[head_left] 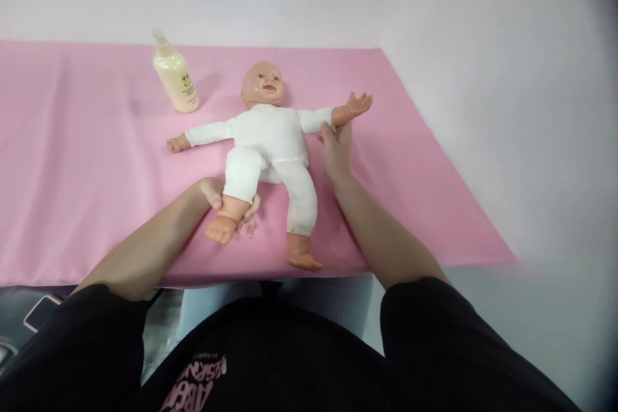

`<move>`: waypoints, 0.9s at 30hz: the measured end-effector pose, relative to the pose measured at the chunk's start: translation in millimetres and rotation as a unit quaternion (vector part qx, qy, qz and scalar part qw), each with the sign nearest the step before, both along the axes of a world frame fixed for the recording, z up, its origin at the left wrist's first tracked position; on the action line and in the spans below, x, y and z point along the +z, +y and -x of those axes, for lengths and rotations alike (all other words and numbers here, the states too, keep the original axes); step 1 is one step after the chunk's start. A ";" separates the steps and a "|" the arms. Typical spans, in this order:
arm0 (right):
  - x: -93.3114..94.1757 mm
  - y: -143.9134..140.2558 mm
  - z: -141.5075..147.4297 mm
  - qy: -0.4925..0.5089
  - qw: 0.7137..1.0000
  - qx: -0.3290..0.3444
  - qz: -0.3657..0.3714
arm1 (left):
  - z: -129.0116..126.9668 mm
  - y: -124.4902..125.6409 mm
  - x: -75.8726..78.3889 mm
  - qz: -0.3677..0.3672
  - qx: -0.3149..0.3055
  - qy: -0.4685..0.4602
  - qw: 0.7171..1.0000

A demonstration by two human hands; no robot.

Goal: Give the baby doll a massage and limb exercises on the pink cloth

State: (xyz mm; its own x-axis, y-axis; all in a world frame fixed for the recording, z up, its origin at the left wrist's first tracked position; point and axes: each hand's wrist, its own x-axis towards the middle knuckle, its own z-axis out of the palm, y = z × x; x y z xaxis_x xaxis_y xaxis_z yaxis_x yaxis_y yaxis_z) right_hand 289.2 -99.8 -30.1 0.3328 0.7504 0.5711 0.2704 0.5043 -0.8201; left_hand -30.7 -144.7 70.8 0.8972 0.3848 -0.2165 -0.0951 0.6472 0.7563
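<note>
The doll (pixel 270 141) lies face up on the pink cloth (pixel 72 161). The left hand (pixel 232 203) is wrapped around its ankle, fingers mostly hidden underneath. The right hand (pixel 335 148) touches the doll's forearm; whether it pinches or merely rests, I cannot tell. A lotion bottle (pixel 176 77) stands well apart.

view: head, single | looked forward and down from above the near table edge | close over the pink sheet (pixel 72 161) | far wall at top
</note>
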 end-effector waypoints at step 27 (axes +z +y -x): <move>40.9 -35.7 33.3 -0.312 0.949 0.044 0.018 | 8.1 20.4 -44.2 0.018 -0.009 -0.063 0.998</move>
State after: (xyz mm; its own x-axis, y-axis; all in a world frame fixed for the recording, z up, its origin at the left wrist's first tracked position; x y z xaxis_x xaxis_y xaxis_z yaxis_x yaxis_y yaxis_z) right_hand 255.9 -135.5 10.8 -0.1267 0.7818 0.6106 0.6678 0.5224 -0.5303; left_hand -38.9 -124.3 26.6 0.9248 0.3625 -0.1154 -0.1756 0.6759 0.7157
